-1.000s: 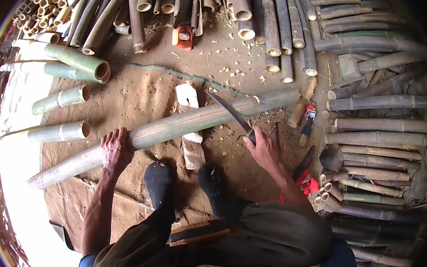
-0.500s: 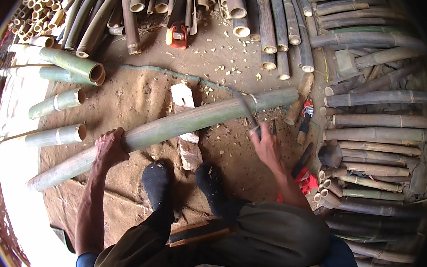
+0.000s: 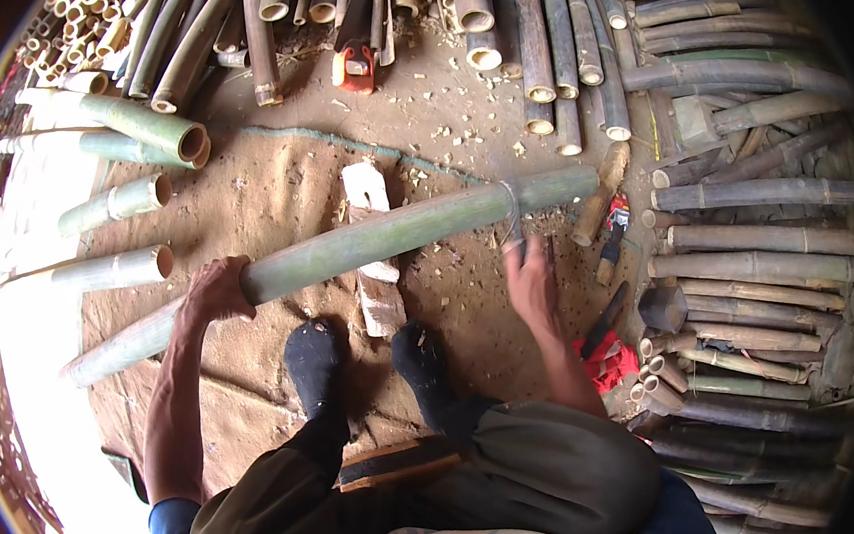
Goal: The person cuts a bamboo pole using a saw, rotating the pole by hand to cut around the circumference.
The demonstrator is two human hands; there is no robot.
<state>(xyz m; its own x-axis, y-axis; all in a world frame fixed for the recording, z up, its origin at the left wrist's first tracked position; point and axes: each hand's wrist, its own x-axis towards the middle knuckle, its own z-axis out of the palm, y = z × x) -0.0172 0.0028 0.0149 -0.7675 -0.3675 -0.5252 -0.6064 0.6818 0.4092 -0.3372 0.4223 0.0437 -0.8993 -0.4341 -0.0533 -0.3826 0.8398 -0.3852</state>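
Note:
A long green bamboo pole [image 3: 365, 244] lies slantwise before me, its right end higher in the view than its left. It rests across a pale, notched wooden block [image 3: 382, 309] on the ground. My left hand [image 3: 218, 290] is closed around the pole left of the block. Near the pole's right end, my right hand [image 3: 530, 279] grips the handle of a knife [image 3: 513, 208]. Its thin dark blade, smeared by motion, crosses the pole at a node. Whether the blade bites into the bamboo cannot be made out.
Cut green bamboo pieces [image 3: 140, 127] lie at the left. Darker poles [image 3: 530, 48] are stacked at the back and right [image 3: 755, 234]. By my right arm are a dark-bladed tool [image 3: 604, 321] and red cloth [image 3: 610, 365]. An orange-handled tool [image 3: 351, 70] lies farther back.
The knife has swung from a leftward tilt to nearly upright across the node. My right hand has shifted slightly. My left hand keeps its hold, and the pole has barely moved.

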